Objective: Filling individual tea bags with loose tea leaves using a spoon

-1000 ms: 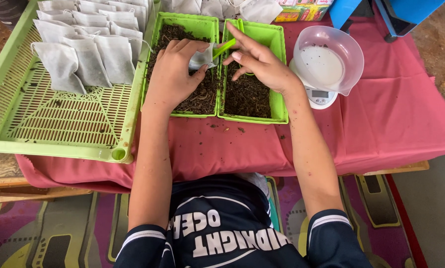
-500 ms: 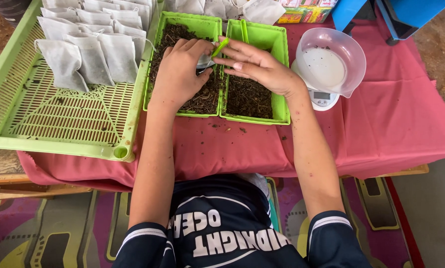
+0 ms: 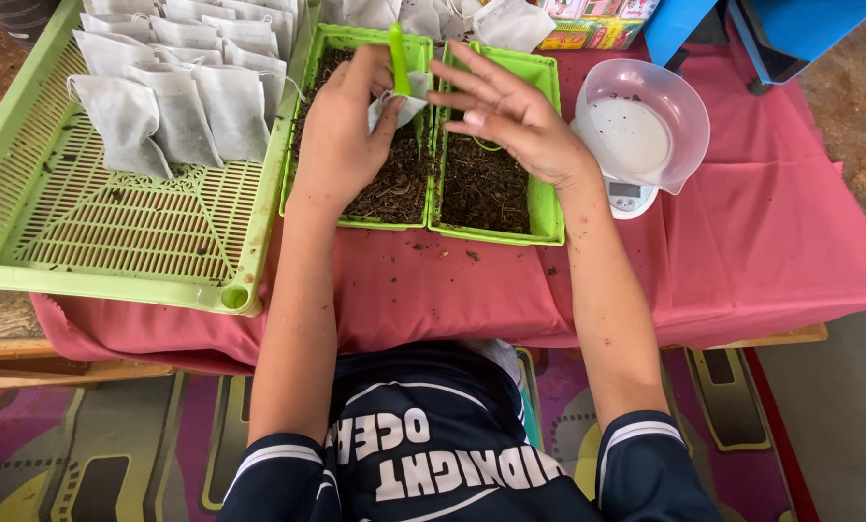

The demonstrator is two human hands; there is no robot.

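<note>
At the bottom of the frame sits the person's dark jersey, and from it both forearms run upward over the pink tablecloth (image 3: 742, 251), which is flecked with dark crumbs near the middle. Just above the cloth's bare strip, in the upper centre, lie two small green trays of dark loose leaf, side by side and touching: the left tray (image 3: 309, 126) and the right tray (image 3: 547, 193). The left hand (image 3: 341, 130) hovers over the left tray, fingers curled closed around a small white sachet (image 3: 399, 106), from whose mouth a green scoop (image 3: 397, 58) stands up nearly upright. The right hand (image 3: 505, 111) is over the right tray with fingers spread wide and flat, holding nothing (whether its fingertips touch the sachet or scoop I cannot tell). Left of the trays, a large green slatted basket (image 3: 114, 232) holds rows of filled white pouches (image 3: 177, 97) in the upper left. At upper right, a clear bowl (image 3: 646, 126) rests on a small white scale (image 3: 626, 198).
</note>
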